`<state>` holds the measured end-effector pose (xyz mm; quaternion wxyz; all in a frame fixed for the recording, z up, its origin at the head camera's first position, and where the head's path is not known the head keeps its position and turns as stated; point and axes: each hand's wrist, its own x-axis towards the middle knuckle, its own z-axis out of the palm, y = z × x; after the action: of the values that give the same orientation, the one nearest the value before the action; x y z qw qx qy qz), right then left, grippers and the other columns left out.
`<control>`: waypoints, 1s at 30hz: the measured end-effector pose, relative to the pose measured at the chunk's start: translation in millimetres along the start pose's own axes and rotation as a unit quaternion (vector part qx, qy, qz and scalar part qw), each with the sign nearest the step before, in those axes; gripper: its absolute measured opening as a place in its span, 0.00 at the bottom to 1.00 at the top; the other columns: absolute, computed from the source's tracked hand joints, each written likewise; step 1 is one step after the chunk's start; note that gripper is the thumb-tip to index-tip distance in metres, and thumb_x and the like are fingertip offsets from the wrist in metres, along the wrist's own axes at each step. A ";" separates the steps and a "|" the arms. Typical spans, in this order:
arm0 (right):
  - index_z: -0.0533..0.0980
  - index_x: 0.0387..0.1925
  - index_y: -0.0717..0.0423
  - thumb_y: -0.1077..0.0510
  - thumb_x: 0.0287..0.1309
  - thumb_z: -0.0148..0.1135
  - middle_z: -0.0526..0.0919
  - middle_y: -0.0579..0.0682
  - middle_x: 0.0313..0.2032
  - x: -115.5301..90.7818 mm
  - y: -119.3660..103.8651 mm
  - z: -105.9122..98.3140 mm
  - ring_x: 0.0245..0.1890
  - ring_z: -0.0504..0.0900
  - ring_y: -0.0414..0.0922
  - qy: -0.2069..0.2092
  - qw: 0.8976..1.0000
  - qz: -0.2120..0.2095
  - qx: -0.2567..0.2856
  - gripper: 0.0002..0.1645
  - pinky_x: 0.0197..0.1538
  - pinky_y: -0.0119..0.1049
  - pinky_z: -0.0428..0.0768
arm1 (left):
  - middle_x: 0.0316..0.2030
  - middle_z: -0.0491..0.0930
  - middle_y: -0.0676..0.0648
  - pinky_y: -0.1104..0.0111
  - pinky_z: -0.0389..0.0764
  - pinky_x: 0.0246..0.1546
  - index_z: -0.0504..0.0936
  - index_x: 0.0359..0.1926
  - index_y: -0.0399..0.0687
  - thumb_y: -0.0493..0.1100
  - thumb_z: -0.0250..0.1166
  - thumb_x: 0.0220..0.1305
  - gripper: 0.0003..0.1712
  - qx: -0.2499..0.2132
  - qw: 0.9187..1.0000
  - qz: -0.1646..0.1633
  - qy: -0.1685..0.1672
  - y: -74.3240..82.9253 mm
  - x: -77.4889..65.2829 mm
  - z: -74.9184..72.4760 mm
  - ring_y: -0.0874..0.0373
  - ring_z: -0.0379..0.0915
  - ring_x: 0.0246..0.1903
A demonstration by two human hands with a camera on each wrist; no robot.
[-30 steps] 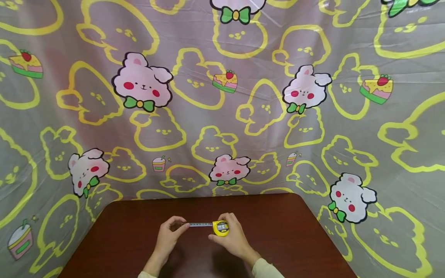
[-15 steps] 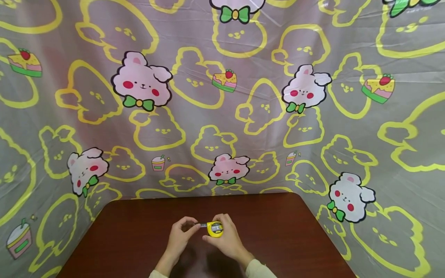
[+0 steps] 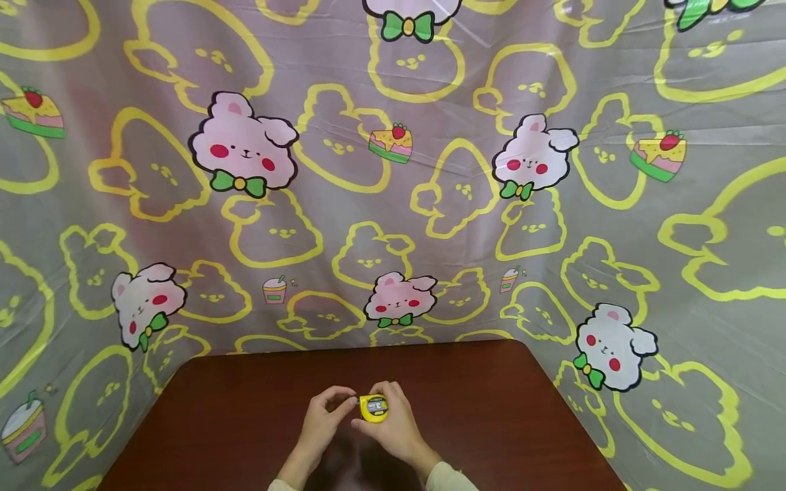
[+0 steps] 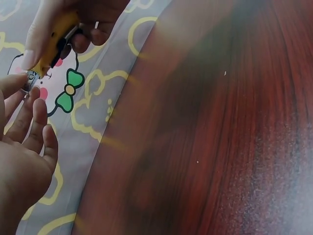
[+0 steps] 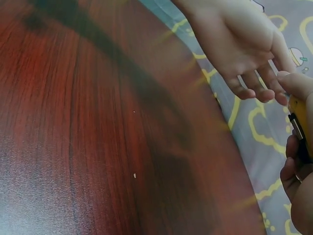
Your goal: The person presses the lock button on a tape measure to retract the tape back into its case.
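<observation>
Above the table, my right hand (image 3: 396,424) grips a yellow tape measure (image 3: 373,408) with a dark-edged label, fingers on its far side and thumb on the near side. To its left, my left hand (image 3: 321,420) pinches the end of the blade between thumb and forefinger. Only a short bit of the blade (image 4: 32,81) with printed marks shows in the left wrist view, between the case and my left fingertips. The other left fingers (image 5: 252,85) are spread loosely below. In the right wrist view the tape measure (image 5: 295,106) is partly hidden by my right hand.
A dark red-brown wooden table (image 3: 245,395) lies beneath both hands, with their shadows on it. Around its back and sides hangs a grey curtain (image 3: 344,225) with yellow outlines and cartoon rabbits. Tiny pale specks dot the tabletop.
My left hand has moved right, towards the case, while my right hand has shifted slightly left. The exposed blade has shortened from a long stretch to a small bit.
</observation>
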<state>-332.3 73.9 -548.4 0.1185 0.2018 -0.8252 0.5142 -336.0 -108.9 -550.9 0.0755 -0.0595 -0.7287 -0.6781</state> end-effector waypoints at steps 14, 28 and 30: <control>0.73 0.47 0.42 0.42 0.44 0.85 0.70 0.40 0.43 -6.3 -6.5 8.0 0.41 0.75 0.40 0.022 0.999 -0.007 -0.045 0.33 0.41 0.35 0.76 | 0.47 0.85 0.43 0.66 0.77 0.43 0.86 0.48 0.40 0.44 0.68 0.72 0.12 0.008 0.999 0.010 -0.029 0.4 -4.4 -0.6 0.55 0.79 0.45; 0.73 0.50 0.45 0.42 0.44 0.86 0.69 0.43 0.45 -5.7 3.2 -4.7 0.38 0.76 0.41 0.049 0.996 0.031 -0.063 0.37 0.38 0.35 0.77 | 0.40 0.85 0.49 0.66 0.81 0.43 0.86 0.42 0.46 0.34 0.69 0.68 0.04 0.025 0.999 0.047 -0.003 4.3 -4.9 -19.4 0.53 0.82 0.41; 0.73 0.50 0.45 0.42 0.43 0.86 0.69 0.43 0.45 -6.8 7.5 -3.5 0.37 0.75 0.41 0.056 0.996 0.035 -0.067 0.37 0.37 0.35 0.76 | 0.40 0.85 0.49 0.66 0.81 0.44 0.86 0.42 0.46 0.35 0.70 0.68 0.04 0.023 0.998 0.053 -0.008 6.2 -5.2 -22.6 0.52 0.82 0.43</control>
<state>-329.6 81.4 -555.6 0.1596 0.1352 -0.8562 0.4725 -329.1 -130.9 -544.3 0.1073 -0.1016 -0.7405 -0.6557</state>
